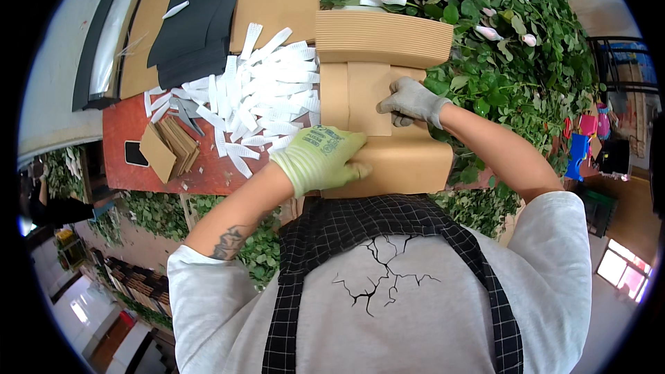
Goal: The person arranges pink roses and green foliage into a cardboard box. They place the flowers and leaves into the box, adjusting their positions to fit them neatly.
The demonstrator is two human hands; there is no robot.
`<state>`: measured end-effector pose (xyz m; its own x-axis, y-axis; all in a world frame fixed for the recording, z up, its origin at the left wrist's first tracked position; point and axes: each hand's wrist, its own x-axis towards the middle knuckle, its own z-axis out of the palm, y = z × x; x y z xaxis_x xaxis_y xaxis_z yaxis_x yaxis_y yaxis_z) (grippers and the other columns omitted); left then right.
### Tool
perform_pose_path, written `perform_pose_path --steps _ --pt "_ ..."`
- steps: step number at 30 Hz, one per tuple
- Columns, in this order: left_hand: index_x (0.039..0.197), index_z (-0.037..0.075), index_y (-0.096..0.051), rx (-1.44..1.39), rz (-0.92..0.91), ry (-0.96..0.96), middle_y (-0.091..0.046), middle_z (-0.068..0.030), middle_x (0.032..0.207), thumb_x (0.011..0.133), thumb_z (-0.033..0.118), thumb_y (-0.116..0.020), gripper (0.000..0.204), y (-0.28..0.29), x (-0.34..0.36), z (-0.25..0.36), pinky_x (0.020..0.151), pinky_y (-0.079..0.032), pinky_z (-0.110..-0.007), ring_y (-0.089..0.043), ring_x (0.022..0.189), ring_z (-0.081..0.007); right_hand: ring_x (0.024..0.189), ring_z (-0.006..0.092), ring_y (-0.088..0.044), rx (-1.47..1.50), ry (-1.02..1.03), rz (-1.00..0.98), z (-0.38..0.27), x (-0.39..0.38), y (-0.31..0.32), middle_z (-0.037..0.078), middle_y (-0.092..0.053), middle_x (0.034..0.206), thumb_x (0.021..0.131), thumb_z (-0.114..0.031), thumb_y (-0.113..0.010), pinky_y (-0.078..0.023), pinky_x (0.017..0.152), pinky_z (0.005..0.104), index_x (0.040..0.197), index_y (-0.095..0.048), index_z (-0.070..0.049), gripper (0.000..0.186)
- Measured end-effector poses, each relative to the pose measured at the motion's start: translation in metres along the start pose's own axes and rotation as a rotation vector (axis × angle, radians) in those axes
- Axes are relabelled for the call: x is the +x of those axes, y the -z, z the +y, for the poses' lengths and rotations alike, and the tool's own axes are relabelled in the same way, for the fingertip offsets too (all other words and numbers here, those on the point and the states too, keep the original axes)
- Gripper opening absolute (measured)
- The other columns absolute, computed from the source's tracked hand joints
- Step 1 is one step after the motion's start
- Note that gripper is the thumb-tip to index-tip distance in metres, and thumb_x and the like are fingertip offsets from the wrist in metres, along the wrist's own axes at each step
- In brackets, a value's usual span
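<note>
A brown cardboard sheet [409,166] with folded bends lies in front of me, its near part curving toward my apron. On it rests a smaller, paler card strip [369,93]. My left hand [322,159], in a yellow-green glove, lies across the left side of the sheet, fingers stretched to the right and thumb apart. In a grey glove, my right hand [412,102] is closed at the strip's right edge, its fingers curled; what is inside them is hidden. Beyond both hands sits a thick stack of corrugated cardboard [384,36].
White foam mesh sleeves [267,93] are heaped left of the cardboard, beside scissors [187,114]. A phone [136,154] and small cardboard pieces [168,149] lie on the red table [125,128]. Black sheets [197,14] lie far left. Leafy stems with sleeved flower buds [499,62] fill the right.
</note>
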<state>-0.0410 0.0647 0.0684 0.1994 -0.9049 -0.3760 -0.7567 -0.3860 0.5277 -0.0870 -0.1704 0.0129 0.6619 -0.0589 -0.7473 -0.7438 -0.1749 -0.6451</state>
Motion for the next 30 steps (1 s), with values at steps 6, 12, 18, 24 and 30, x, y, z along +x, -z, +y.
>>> perform_pose_path --steps 6,12,18,24,30 --pt "0.102 0.011 -0.065 0.237 0.301 0.01 -0.064 -0.011 0.112 0.088 0.031 -0.062 0.025 -0.029 0.008 0.003 0.085 -0.051 -0.041 -0.062 0.109 -0.0258 0.044 0.0125 -0.046 -0.128 0.048 0.02 -0.006 0.002 -0.017 0.005 -0.048 0.056 0.078 -0.006 -0.069 -0.034 0.039 0.0298 0.071 -0.047 0.0 0.024" --pt "0.095 0.008 -0.068 0.187 0.054 -0.039 -0.064 -0.0109 0.111 0.083 0.024 -0.064 0.02 -0.013 0.019 0.002 0.085 -0.051 -0.039 -0.062 0.107 -0.0257 0.049 0.0202 -0.062 -0.138 0.023 -0.008 0.0 0.009 -0.011 0.013 -0.063 0.061 0.074 -0.021 -0.072 -0.05 0.05 0.0327 0.074 -0.061 0.006 0.029" --pt "0.082 0.011 -0.072 0.309 -0.101 -0.087 -0.071 -0.0141 0.09 0.073 0.017 -0.063 0.014 -0.002 0.043 0.007 0.073 -0.054 -0.044 -0.069 0.086 -0.0303 0.068 0.0266 -0.069 -1.153 0.319 0.159 -0.015 -0.004 -0.013 0.016 -0.069 0.076 0.082 -0.039 -0.063 -0.055 0.066 0.0371 0.094 -0.069 -0.005 0.037" --pt "0.096 0.007 -0.073 0.253 -0.174 -0.259 -0.071 -0.016 0.095 0.077 0.034 -0.068 0.033 0.017 0.049 0.005 0.078 -0.055 -0.042 -0.069 0.091 -0.032 0.085 0.0322 -0.068 -0.669 0.65 0.444 -0.037 -0.085 0.112 0.014 -0.07 0.087 0.083 -0.031 -0.062 -0.053 0.078 0.042 0.095 -0.069 -0.01 0.026" --pt "0.117 0.004 -0.067 -0.028 -0.236 -0.367 -0.071 -0.0182 0.102 0.081 0.04 -0.069 0.051 0.094 0.056 -0.013 0.082 -0.054 -0.038 -0.069 0.094 -0.0308 0.109 0.0308 -0.058 -0.902 0.443 1.244 0.022 -0.069 0.337 0.011 -0.065 0.111 0.082 -0.017 -0.061 -0.047 0.095 0.0423 0.113 -0.067 -0.012 0.032"
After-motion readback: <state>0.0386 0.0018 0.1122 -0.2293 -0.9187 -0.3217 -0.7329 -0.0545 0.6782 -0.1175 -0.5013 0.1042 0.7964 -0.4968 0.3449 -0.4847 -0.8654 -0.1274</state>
